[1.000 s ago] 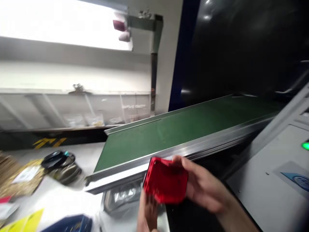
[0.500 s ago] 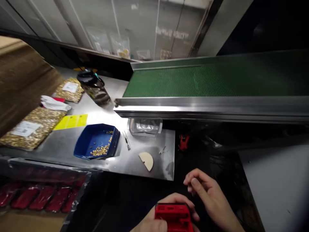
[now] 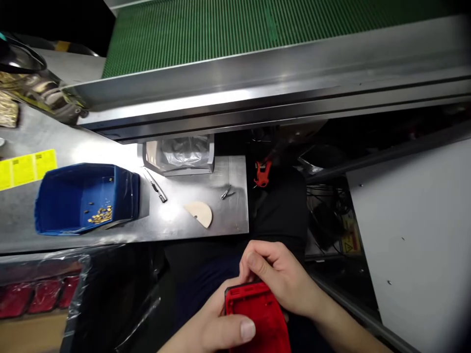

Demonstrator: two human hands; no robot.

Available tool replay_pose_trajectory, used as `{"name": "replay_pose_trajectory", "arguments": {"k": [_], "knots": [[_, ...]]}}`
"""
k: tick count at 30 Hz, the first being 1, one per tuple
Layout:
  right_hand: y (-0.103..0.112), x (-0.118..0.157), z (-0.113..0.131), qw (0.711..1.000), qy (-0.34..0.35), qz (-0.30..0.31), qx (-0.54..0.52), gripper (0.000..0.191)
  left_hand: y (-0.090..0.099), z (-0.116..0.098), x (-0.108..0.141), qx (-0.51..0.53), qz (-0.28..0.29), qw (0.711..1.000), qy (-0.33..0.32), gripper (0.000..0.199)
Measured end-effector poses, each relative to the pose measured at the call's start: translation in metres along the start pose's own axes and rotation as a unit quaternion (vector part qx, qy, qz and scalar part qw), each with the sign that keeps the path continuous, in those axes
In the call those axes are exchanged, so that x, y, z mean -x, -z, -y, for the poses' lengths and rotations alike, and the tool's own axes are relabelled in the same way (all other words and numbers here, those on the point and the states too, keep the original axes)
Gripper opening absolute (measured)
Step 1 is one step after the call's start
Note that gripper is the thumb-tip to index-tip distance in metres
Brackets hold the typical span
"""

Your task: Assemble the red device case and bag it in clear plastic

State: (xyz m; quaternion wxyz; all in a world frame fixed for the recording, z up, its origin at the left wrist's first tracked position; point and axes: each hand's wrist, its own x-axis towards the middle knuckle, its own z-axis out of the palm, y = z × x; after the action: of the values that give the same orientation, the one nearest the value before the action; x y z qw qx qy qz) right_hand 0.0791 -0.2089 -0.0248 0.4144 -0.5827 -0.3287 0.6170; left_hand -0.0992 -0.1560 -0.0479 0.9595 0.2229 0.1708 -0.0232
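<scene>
My left hand grips a red plastic casing with a dark rim, low in the head view, its hollow side facing me. The thumb lies over the casing's near edge. Against the casing's top edge, my right hand is closed, thumb against curled fingers. Whatever those fingers pinch, if anything, is hidden. Ahead on the metal bench lie a cream half-disc, a small metal piece and a slim knife-like tool. A blue bin there holds small brass-coloured parts.
A green ribbed conveyor with a metal side rail crosses the back. Under it sits a grey tray with clear plastic. At lower left, a lined box holds wrapped red pieces. A red-orange tool lies beyond the bench edge.
My right hand has moved left onto the casing's top edge, its fingers closing. The casing has tilted and shows more. The view has swung down and right.
</scene>
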Motion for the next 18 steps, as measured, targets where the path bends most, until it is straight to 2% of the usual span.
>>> {"name": "replay_pose_trajectory", "arguments": {"k": [3, 7, 9, 12, 14, 18], "knots": [[0.004, 0.005, -0.004, 0.999, 0.024, -0.030, 0.028, 0.041, -0.003, -0.006, -0.003, -0.004, -0.002, 1.000, 0.024, 0.061], [0.012, 0.013, -0.008, 0.993, 0.044, -0.100, 0.039, 0.043, -0.006, -0.013, -0.008, -0.014, 0.004, 0.999, 0.038, 0.065], [0.015, 0.015, -0.008, 0.994, 0.050, -0.093, 0.036, 0.041, -0.006, -0.013, -0.009, -0.013, 0.010, 0.999, 0.041, 0.061], [0.016, 0.014, -0.008, 0.996, 0.073, -0.044, 0.026, 0.036, -0.003, -0.007, -0.010, -0.010, 0.001, 0.999, 0.037, 0.056], [0.015, 0.014, -0.010, 0.996, 0.082, -0.031, 0.023, 0.036, -0.001, -0.004, -0.010, -0.008, -0.004, 0.999, 0.035, 0.055], [0.013, 0.015, -0.018, 0.990, 0.105, -0.081, 0.050, 0.040, -0.001, -0.003, -0.011, 0.007, 0.000, 0.999, 0.038, 0.055]]}}
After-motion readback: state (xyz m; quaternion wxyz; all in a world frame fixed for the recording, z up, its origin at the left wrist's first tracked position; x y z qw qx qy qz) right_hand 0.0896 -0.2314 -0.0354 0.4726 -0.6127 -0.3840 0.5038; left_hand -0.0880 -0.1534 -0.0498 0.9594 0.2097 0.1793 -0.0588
